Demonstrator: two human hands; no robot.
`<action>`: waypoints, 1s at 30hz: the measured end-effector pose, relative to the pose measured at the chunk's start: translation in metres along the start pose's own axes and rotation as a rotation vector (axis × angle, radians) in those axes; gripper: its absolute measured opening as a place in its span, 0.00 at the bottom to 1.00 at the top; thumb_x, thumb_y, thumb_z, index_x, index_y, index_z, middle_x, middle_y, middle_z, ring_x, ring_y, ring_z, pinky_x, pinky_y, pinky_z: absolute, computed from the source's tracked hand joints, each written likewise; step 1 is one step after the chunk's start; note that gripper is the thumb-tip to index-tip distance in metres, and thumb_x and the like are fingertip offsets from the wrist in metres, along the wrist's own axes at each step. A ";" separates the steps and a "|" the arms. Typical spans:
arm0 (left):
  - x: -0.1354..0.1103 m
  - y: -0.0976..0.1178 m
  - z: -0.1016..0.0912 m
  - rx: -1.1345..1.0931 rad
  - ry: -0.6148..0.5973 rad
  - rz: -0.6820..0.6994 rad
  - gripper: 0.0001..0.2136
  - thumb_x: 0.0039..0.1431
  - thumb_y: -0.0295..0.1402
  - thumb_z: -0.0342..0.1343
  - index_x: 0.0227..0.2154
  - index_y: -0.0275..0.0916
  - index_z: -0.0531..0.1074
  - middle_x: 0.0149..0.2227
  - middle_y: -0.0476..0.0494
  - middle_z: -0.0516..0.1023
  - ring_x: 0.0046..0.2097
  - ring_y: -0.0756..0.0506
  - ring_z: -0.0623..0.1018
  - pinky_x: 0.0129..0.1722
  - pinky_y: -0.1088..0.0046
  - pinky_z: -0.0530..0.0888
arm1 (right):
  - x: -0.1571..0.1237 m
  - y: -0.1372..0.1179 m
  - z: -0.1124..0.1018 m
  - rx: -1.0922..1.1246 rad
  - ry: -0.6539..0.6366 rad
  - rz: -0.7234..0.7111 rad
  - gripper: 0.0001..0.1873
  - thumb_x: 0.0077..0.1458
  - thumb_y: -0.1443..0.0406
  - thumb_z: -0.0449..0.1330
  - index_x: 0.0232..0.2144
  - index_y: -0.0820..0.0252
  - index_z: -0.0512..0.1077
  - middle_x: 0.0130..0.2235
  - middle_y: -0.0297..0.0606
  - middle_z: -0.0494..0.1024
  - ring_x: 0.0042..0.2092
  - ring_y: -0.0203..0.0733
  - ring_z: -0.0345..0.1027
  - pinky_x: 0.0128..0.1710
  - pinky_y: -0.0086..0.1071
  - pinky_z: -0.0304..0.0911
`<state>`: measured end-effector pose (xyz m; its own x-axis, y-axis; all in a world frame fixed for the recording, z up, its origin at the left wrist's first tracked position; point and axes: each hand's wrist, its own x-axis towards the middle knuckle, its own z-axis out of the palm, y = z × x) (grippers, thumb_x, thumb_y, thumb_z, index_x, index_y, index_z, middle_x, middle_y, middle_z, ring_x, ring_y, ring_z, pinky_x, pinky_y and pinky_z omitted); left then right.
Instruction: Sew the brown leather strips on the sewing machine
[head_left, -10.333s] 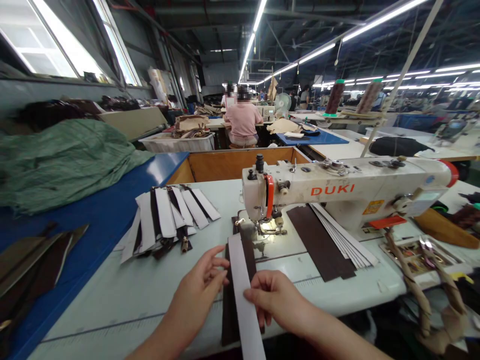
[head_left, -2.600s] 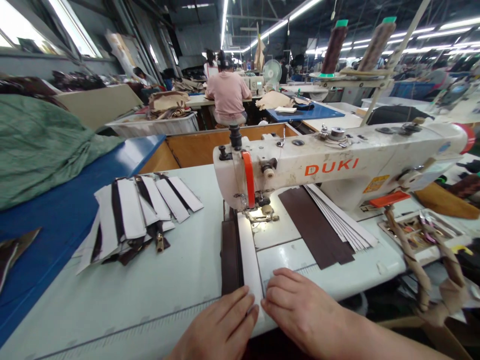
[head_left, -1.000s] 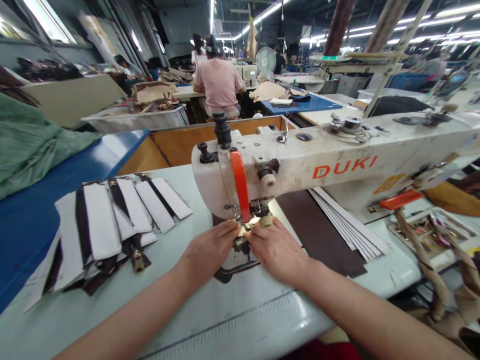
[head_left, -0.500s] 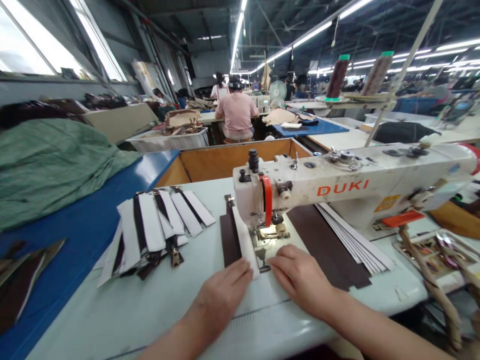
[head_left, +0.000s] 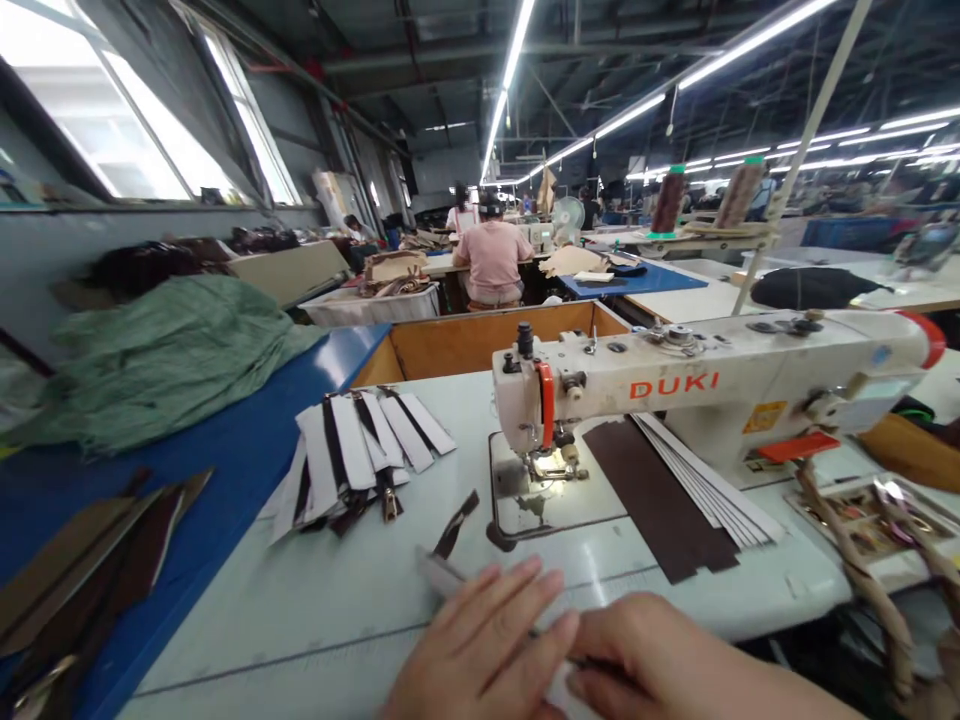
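Observation:
A zipper strip [head_left: 441, 572], white with a dark brown end, lies at the front of the sewing table, blurred and mostly covered by my hands. My left hand [head_left: 484, 640] rests over it, fingers stretched out and slightly apart; its thumb is hidden. Close against it, my right hand [head_left: 637, 650] is closed, thumb and curled fingers pinching the near part of the strip. Behind them stands the white sewing machine [head_left: 675, 385], its lit presser foot [head_left: 551, 468] above a bare needle plate [head_left: 525, 515].
Zipper strips with white backing [head_left: 352, 450] lie piled at left. Dark brown pieces [head_left: 660, 500] and fanned white strips [head_left: 712, 480] lie right of the needle. Brown strips [head_left: 97, 560] and green cloth [head_left: 187, 350] cover the blue table. A seated person [head_left: 493, 255] works ahead.
The strip has come out from beside the presser foot toward me. Both hands have moved nearer and together, the right one now pinching the strip. My view has shifted slightly left.

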<state>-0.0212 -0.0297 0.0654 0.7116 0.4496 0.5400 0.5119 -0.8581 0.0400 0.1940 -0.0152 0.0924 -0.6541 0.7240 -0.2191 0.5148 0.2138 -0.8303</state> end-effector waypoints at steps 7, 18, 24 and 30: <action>0.008 -0.018 -0.028 -0.825 -0.398 -1.021 0.08 0.51 0.37 0.60 0.31 0.39 0.77 0.30 0.51 0.80 0.33 0.45 0.79 0.30 0.75 0.72 | 0.010 -0.007 -0.009 0.151 0.269 -0.095 0.13 0.59 0.58 0.54 0.34 0.58 0.74 0.28 0.34 0.74 0.31 0.38 0.67 0.30 0.27 0.60; 0.004 -0.103 0.076 -0.796 0.362 -1.269 0.14 0.53 0.39 0.55 0.36 0.33 0.71 0.30 0.39 0.79 0.33 0.40 0.81 0.34 0.63 0.78 | 0.057 0.050 0.059 -0.442 0.303 -0.309 0.23 0.58 0.64 0.58 0.56 0.64 0.67 0.61 0.48 0.64 0.62 0.53 0.55 0.61 0.46 0.52; 0.000 -0.127 0.076 -0.364 0.412 -1.096 0.20 0.53 0.31 0.53 0.50 0.36 0.65 0.54 0.32 0.70 0.59 0.36 0.67 0.58 0.47 0.61 | 0.068 0.061 0.063 -0.526 0.294 -0.289 0.23 0.62 0.62 0.54 0.58 0.63 0.64 0.62 0.46 0.62 0.63 0.49 0.53 0.63 0.44 0.49; -0.032 -0.099 0.075 -0.005 0.015 -0.504 0.20 0.60 0.37 0.51 0.54 0.41 0.67 0.61 0.39 0.65 0.61 0.37 0.65 0.57 0.54 0.65 | 0.064 0.055 0.044 -0.562 0.309 -0.314 0.22 0.61 0.61 0.55 0.56 0.62 0.65 0.59 0.44 0.66 0.60 0.47 0.57 0.61 0.39 0.51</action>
<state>-0.0589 0.0595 -0.0192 0.3693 0.8050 0.4642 0.7880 -0.5361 0.3028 0.1559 0.0136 0.0104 -0.6745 0.7074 0.2113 0.5898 0.6885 -0.4221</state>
